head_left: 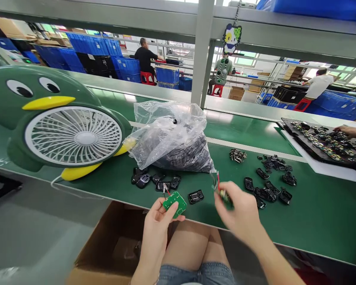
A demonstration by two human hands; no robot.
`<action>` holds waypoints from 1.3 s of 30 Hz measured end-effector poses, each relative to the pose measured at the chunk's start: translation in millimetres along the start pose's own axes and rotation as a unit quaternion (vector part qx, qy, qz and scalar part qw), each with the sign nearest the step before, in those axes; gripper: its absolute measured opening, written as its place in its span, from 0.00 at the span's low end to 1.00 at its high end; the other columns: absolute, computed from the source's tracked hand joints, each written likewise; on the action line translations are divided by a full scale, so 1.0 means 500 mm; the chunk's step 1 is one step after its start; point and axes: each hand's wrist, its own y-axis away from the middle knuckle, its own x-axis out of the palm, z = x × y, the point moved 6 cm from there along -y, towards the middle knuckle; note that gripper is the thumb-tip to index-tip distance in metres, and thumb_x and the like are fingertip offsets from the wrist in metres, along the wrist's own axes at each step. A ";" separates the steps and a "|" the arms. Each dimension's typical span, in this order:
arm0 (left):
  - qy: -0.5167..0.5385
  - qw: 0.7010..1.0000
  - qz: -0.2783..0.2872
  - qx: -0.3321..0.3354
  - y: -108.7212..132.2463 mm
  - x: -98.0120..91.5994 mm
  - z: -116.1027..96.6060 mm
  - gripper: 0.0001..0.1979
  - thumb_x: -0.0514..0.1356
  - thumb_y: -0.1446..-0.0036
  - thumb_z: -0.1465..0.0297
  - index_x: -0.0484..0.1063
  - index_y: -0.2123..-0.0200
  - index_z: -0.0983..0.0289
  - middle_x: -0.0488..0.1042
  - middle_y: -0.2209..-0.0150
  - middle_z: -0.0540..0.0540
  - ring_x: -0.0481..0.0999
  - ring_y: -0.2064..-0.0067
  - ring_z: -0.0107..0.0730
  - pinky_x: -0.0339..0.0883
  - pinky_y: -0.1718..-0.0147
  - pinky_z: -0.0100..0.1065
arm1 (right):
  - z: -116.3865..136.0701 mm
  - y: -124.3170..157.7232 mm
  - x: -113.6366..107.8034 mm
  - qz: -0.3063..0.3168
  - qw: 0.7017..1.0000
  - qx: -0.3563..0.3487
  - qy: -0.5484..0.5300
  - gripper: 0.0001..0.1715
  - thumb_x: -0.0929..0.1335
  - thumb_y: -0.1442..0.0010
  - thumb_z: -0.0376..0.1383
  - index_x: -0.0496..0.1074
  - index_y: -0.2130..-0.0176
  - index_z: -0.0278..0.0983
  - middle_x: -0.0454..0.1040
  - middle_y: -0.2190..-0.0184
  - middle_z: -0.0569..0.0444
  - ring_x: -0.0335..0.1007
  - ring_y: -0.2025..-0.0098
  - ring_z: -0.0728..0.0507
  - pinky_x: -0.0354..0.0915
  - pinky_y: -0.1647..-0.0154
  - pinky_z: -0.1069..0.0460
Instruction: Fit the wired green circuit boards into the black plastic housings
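My left hand [161, 215] pinches a green circuit board [175, 203] between thumb and fingers, above the front edge of the bench. Red and dark wires with a small metal tip stand up from the board's far side. In my right hand [237, 204] is a second circuit board [225, 196] with a red wire, partly covered by the fingers and blurred. On the bench between the hands lies one black plastic shell [196, 196], inner side up. More black shells [144, 179] rest behind my left hand, and others [267, 192] lie to the right of my right hand.
A clear bag [178, 146] full of dark parts stands behind the hands. At left is a green penguin-shaped fan [74, 134]. Small metal parts [237, 155] are piled at right. Another person's hand [351, 131] reaches over a tray of boards [323, 144]. A cardboard box [91, 241] sits below.
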 end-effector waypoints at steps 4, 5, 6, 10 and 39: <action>0.043 0.998 0.013 -0.038 0.009 -0.010 0.013 0.17 0.73 0.63 0.65 0.69 0.75 0.66 0.72 0.78 0.50 0.71 0.77 0.27 0.67 0.84 0.24 | -0.172 -0.064 0.062 0.203 0.969 0.134 0.049 0.08 0.62 0.39 0.39 0.68 0.66 0.39 0.73 0.73 0.52 0.70 0.71 0.42 0.60 0.71 0.51; 0.047 0.998 0.009 -0.047 0.012 -0.013 0.018 0.17 0.73 0.63 0.66 0.69 0.75 0.66 0.72 0.78 0.50 0.71 0.77 0.28 0.66 0.85 0.24 | -0.202 -0.075 0.071 0.221 0.965 0.134 0.046 0.09 0.62 0.39 0.39 0.69 0.65 0.38 0.74 0.71 0.51 0.71 0.69 0.40 0.62 0.69 0.50; 0.049 0.997 0.006 -0.055 0.014 -0.016 0.022 0.17 0.73 0.64 0.66 0.69 0.75 0.66 0.72 0.78 0.50 0.72 0.77 0.28 0.66 0.85 0.24 | -0.226 -0.082 0.078 0.237 0.962 0.130 0.037 0.09 0.63 0.40 0.40 0.70 0.64 0.38 0.75 0.68 0.50 0.72 0.67 0.40 0.63 0.67 0.49; 0.049 0.997 0.003 -0.059 0.020 -0.022 0.025 0.17 0.73 0.64 0.66 0.69 0.74 0.66 0.73 0.78 0.51 0.72 0.76 0.29 0.66 0.85 0.23 | -0.270 -0.091 0.089 0.285 0.952 0.111 -0.017 0.19 0.64 0.40 0.44 0.71 0.53 0.38 0.74 0.51 0.47 0.70 0.50 0.39 0.65 0.51 0.48; -0.304 0.907 0.244 0.162 0.084 0.095 -0.009 0.07 0.63 0.49 0.71 0.79 0.66 0.58 0.76 0.58 0.59 0.73 0.53 0.45 0.69 0.53 0.42 | 0.025 0.181 0.150 0.148 0.642 0.263 -0.705 0.26 0.67 0.40 0.49 0.67 0.45 0.43 0.73 0.57 0.49 0.70 0.68 0.48 0.70 0.66 0.51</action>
